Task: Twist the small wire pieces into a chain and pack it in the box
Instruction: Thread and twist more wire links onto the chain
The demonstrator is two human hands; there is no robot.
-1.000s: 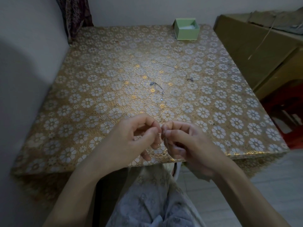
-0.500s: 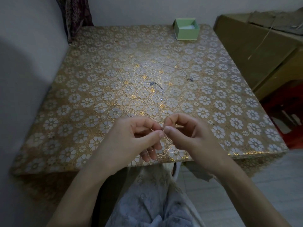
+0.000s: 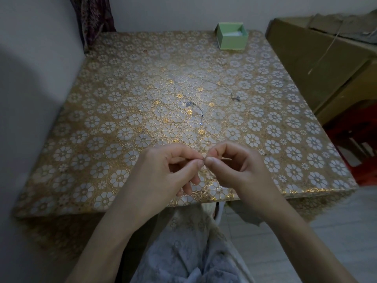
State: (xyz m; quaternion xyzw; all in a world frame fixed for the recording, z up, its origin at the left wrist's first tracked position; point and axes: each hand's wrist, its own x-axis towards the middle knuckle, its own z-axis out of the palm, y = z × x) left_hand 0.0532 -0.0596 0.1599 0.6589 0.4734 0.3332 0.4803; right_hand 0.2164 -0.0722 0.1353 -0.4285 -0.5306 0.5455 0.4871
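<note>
While the left hand (image 3: 163,172) and right hand (image 3: 234,170) meet fingertip to fingertip over the near table (image 3: 81,180) edge, each pinches an end of a tiny wire piece (image 3: 203,158). Farther off lie two thin chain lengths (image 3: 195,111) (image 3: 228,90); the open green box (image 3: 232,38) sits at the far edge.

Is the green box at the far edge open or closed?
Open. The green box has no lid on, and its pale inside shows from above. Whether anything lies inside cannot be told.
</note>
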